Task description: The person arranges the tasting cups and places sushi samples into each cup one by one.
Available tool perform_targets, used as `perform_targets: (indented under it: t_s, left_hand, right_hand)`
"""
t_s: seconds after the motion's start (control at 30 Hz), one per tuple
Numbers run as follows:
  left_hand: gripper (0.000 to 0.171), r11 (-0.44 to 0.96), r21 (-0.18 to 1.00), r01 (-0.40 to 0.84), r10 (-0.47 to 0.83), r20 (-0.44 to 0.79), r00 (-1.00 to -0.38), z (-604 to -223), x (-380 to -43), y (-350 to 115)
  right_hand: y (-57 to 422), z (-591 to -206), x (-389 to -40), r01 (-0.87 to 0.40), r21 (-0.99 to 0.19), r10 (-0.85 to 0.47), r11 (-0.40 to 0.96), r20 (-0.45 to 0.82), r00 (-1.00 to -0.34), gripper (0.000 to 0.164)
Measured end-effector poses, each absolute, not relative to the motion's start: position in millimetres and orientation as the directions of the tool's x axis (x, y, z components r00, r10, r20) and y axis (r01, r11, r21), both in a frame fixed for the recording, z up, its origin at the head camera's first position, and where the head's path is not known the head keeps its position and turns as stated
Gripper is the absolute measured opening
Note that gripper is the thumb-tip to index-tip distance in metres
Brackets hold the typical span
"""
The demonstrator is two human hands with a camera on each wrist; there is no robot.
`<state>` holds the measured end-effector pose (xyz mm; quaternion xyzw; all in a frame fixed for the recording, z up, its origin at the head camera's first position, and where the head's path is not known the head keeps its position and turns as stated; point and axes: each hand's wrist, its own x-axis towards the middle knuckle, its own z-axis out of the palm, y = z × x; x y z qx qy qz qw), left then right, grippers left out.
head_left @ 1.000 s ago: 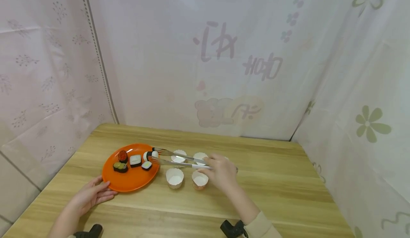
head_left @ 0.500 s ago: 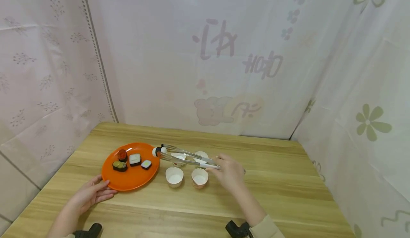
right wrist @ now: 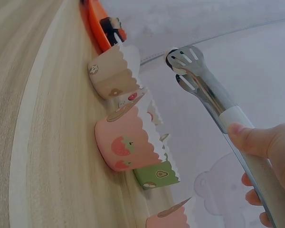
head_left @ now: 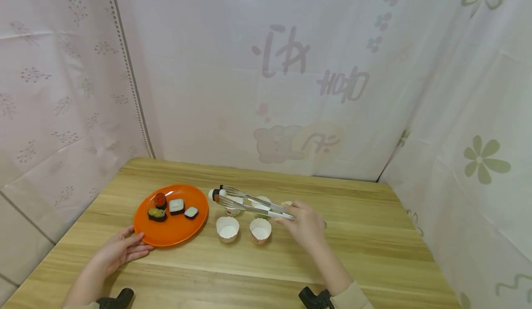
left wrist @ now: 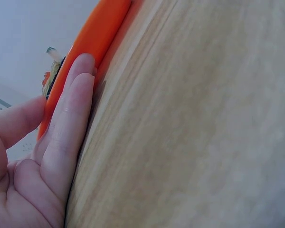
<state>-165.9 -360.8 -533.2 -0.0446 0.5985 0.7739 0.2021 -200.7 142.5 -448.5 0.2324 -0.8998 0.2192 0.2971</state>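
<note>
My left hand (head_left: 122, 249) holds the near-left rim of the orange plate (head_left: 174, 236). In the left wrist view its thumb touches the rim and its fingers (left wrist: 69, 128) lie along the plate's underside. My right hand (head_left: 306, 226) grips metal tongs (head_left: 276, 215) with pale handles. Between the tongs' slotted tips is a white sushi piece with a black band (head_left: 214, 194), lifted off the plate near the back-left paper cup (head_left: 233, 211). Still on the plate are a red-topped sushi (head_left: 160, 201), a yellow-green-topped one (head_left: 157, 215), a white-topped one (head_left: 176, 206) and a small roll (head_left: 191, 212).
Several scalloped paper cups stand right of the plate: a front-left one (head_left: 227, 233), a front-right one (head_left: 260, 235) and others partly behind the tongs. The right wrist view shows a strawberry-printed pink cup (right wrist: 128, 142) and a green cup (right wrist: 159, 174). Printed curtains surround the wooden table (head_left: 365, 253).
The tongs have lifted the black-banded sushi off the plate and carried it right, toward the back-left cup. My right hand moved right with them; my left hand stays at the plate.
</note>
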Motion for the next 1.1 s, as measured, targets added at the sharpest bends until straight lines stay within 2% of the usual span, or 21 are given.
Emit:
perform_targets:
  t_s: [0.2, 0.53, 0.87, 1.1]
  left_hand:
    - [0.073, -0.198, 0.911, -0.362, 0.258, -0.307, -0.916, -534, -167, -361]
    - [0.071, -0.201, 0.914, -0.354, 0.262, -0.298, -0.918, -532, -165, -360]
    - [0.071, -0.2, 0.916, -0.348, 0.255, -0.294, -0.921, -532, -165, -361]
    - [0.074, -0.206, 0.912, -0.355, 0.242, -0.304, -0.921, -535, -166, -361]
  right_hand:
    - [147, -452, -201, -0.492, -0.252, -0.258, 0.833, 0.608, -0.75, 0.041]
    - [152, -454, -200, -0.483, -0.26, -0.24, 0.836, 0.618, -0.748, 0.042]
    - [157, -455, -203, -0.436, -0.287, -0.215, 0.853, 0.569, -0.794, 0.042]
    - [160, -458, -204, -0.454, -0.251, -0.237, 0.855, 0.589, -0.773, 0.044]
